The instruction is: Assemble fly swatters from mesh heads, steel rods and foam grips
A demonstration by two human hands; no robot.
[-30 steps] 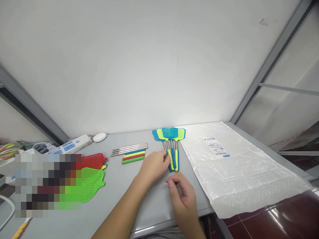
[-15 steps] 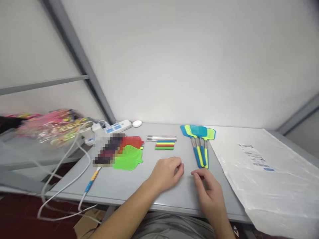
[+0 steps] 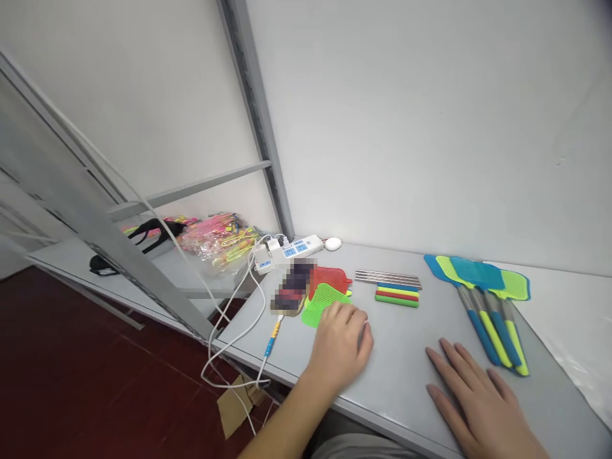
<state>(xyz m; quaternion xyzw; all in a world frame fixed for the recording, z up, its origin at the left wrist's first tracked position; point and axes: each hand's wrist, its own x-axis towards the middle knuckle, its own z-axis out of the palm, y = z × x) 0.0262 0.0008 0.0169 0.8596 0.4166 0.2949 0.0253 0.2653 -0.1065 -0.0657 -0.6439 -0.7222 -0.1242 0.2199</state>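
My left hand [image 3: 339,341], its fingers curled loosely together with nothing visible in them, is at the near edge of a green fly swatter head [image 3: 322,306] and covers part of it. A red swatter head [image 3: 332,280] lies just behind the green one. My right hand [image 3: 478,398] is open, fingers spread low over the table. Beyond it, several fanned fly swatters [image 3: 485,312] in blue and yellow overlap. Several metal rods [image 3: 388,278] lie side by side, with blue, yellow, red and green handle sleeves [image 3: 396,296] in front of them.
A partly blurred phone [image 3: 292,290] with a charging cable [image 3: 272,338] lies left of the swatter heads. Behind it stands a power strip [image 3: 296,250] beside a white oval device [image 3: 333,243]. White packaging [image 3: 568,331] covers the right side. Bagged colourful items [image 3: 220,239] rest on the left shelf.
The view has swung left. My left hand has moved left, away from the assembled swatters, to the green swatter head. My right hand has gone from curled to spread.
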